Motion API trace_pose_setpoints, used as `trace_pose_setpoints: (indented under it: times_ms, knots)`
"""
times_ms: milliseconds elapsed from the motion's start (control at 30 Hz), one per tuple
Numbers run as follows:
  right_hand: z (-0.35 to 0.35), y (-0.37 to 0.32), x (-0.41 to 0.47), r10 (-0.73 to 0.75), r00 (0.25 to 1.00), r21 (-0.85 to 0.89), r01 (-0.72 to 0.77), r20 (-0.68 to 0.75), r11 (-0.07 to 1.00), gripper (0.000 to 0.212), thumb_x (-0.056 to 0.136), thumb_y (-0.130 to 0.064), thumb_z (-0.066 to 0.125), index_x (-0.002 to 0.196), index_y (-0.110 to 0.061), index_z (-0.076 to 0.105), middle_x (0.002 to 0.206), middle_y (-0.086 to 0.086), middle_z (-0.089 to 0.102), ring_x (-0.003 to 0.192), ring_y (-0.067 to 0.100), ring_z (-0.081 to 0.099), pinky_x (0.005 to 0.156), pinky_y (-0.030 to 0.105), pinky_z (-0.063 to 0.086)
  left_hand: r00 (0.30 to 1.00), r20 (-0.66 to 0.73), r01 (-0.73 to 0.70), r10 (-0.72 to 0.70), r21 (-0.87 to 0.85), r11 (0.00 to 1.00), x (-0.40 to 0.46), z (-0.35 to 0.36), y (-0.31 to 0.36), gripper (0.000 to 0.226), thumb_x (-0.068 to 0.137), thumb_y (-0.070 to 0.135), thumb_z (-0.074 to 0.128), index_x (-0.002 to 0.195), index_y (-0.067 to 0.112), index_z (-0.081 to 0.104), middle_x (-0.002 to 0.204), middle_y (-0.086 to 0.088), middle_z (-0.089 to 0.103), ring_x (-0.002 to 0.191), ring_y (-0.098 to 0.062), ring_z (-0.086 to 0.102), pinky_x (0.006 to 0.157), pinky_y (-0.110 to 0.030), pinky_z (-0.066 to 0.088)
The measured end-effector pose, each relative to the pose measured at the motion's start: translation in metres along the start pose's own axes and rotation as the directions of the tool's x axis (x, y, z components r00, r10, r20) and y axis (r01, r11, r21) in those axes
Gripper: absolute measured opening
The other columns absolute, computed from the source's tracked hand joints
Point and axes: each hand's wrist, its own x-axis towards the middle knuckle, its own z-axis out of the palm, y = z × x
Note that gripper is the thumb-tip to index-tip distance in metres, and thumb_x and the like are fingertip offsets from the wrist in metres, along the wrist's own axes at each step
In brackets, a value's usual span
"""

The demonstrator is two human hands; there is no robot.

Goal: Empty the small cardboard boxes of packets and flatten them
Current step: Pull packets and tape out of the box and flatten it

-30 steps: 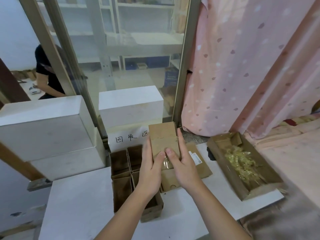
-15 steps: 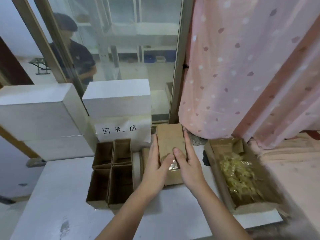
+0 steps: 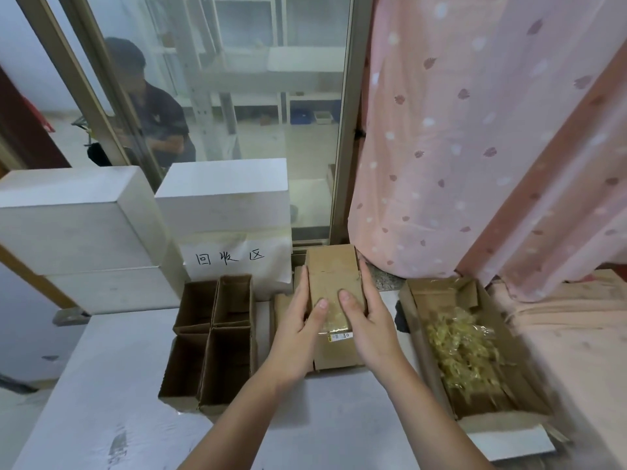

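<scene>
Small cardboard box (image 3: 334,276) held between both hands above the flattened pile (image 3: 334,351), mid-tabletop. Left hand (image 3: 298,329) and right hand (image 3: 368,325) gripping its sides, fingers (image 3: 364,276) along the edges, thumbs pressed on top. Risk: slipping sideways under uneven squeeze, or folding askew. Just left, four open boxes (image 3: 212,340) easily knocked. Right, tray of packets (image 3: 464,347) near the tabletop (image 3: 84,385) edge, liable to tip.
</scene>
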Motion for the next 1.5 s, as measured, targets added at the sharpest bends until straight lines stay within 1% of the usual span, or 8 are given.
trace_pose_setpoints:
  times_ms: [167, 333, 467, 600, 967, 1133, 1367, 1500]
  knots:
    - [0.006, -0.006, 0.006, 0.005, 0.999, -0.017, -0.004, 0.041, 1.0, 0.066, 0.106, -0.034, 0.052, 0.16, -0.046, 0.016, 0.147, -0.04, 0.041, 0.137, -0.011, 0.041, 0.118, 0.03, 0.036, 0.998, -0.063, 0.0, 0.003, 0.035, 0.999, 0.01, 0.003, 0.001, 0.068, 0.107, 0.032, 0.049, 0.166, 0.033, 0.017, 0.163, 0.009, 0.042, 0.151, -0.011, 0.038, 0.126, -0.044, 0.03]
    - [0.011, -0.009, 0.011, 0.028, 0.997, -0.03, -0.026, 0.074, 0.999, 0.068, 0.107, -0.03, 0.051, 0.16, -0.042, 0.011, 0.122, -0.065, 0.037, 0.122, -0.031, 0.038, 0.096, 0.001, 0.035, 0.996, -0.091, -0.006, 0.007, 0.008, 1.0, 0.013, 0.0, -0.002, 0.062, 0.108, 0.028, 0.045, 0.164, 0.033, 0.02, 0.158, 0.015, 0.047, 0.147, -0.003, 0.042, 0.122, -0.027, 0.035]
    - [0.013, -0.012, 0.015, 0.043, 0.994, -0.021, -0.041, 0.099, 0.999, 0.073, 0.104, -0.037, 0.054, 0.16, -0.044, 0.009, 0.15, -0.037, 0.039, 0.133, -0.021, 0.038, 0.109, 0.01, 0.034, 0.995, -0.102, 0.003, -0.008, -0.051, 0.999, 0.016, -0.004, 0.006, 0.052, 0.11, 0.038, 0.042, 0.157, 0.04, 0.021, 0.144, 0.04, 0.052, 0.138, 0.012, 0.044, 0.113, -0.012, 0.036]
    - [0.016, -0.015, 0.022, 0.047, 0.994, -0.025, -0.044, 0.095, 0.999, 0.072, 0.105, -0.029, 0.055, 0.161, -0.042, 0.012, 0.127, -0.059, 0.041, 0.12, -0.031, 0.04, 0.094, -0.002, 0.035, 0.997, -0.068, 0.039, -0.044, -0.077, 0.996, 0.022, -0.013, 0.006, 0.064, 0.106, 0.053, 0.036, 0.164, 0.038, 0.013, 0.161, 0.018, 0.044, 0.149, -0.001, 0.038, 0.126, -0.033, 0.029]
    - [0.027, -0.03, 0.032, -0.005, 0.995, -0.057, 0.011, 0.102, 0.998, 0.073, 0.102, -0.036, 0.059, 0.158, -0.049, 0.014, 0.124, -0.063, 0.036, 0.125, -0.029, 0.037, 0.111, 0.014, 0.034, 0.999, 0.052, -0.016, 0.014, 0.048, 0.999, 0.028, -0.044, 0.019, 0.049, 0.112, 0.035, 0.04, 0.151, 0.056, 0.018, 0.152, 0.033, 0.047, 0.144, 0.006, 0.041, 0.115, -0.015, 0.033]
    - [0.023, -0.034, 0.03, -0.023, 0.97, -0.136, 0.058, 0.242, 0.989, 0.106, 0.081, -0.058, 0.079, 0.155, -0.059, 0.004, 0.15, -0.035, 0.041, 0.138, -0.006, 0.043, 0.116, 0.036, 0.041, 0.995, -0.088, 0.041, -0.042, -0.009, 0.999, 0.035, -0.052, 0.022, 0.053, 0.106, 0.044, 0.042, 0.157, 0.046, 0.029, 0.14, 0.032, 0.059, 0.133, 0.007, 0.053, 0.121, -0.033, 0.039]
    - [0.015, -0.036, 0.038, -0.052, 0.989, -0.174, 0.076, 0.142, 0.982, 0.106, 0.076, -0.055, 0.084, 0.156, -0.057, 0.015, 0.135, -0.046, 0.049, 0.129, -0.011, 0.049, 0.11, 0.037, 0.048, 0.998, 0.064, 0.027, -0.03, 0.047, 0.999, 0.037, -0.059, 0.028, 0.065, 0.105, 0.06, 0.044, 0.163, 0.04, 0.024, 0.154, 0.029, 0.049, 0.145, 0.003, 0.042, 0.125, -0.035, 0.029]
    - [0.011, -0.038, 0.046, -0.03, 0.998, -0.124, 0.036, 0.052, 0.992, 0.106, 0.067, -0.075, 0.078, 0.157, -0.049, 0.026, 0.13, -0.034, 0.06, 0.121, -0.008, 0.057, 0.107, 0.037, 0.05, 0.988, 0.153, 0.002, -0.034, 0.201, 0.98, 0.034, -0.065, 0.019, 0.089, 0.097, 0.032, 0.073, 0.165, 0.042, 0.016, 0.148, 0.021, 0.058, 0.137, -0.004, 0.055, 0.117, -0.039, 0.043]
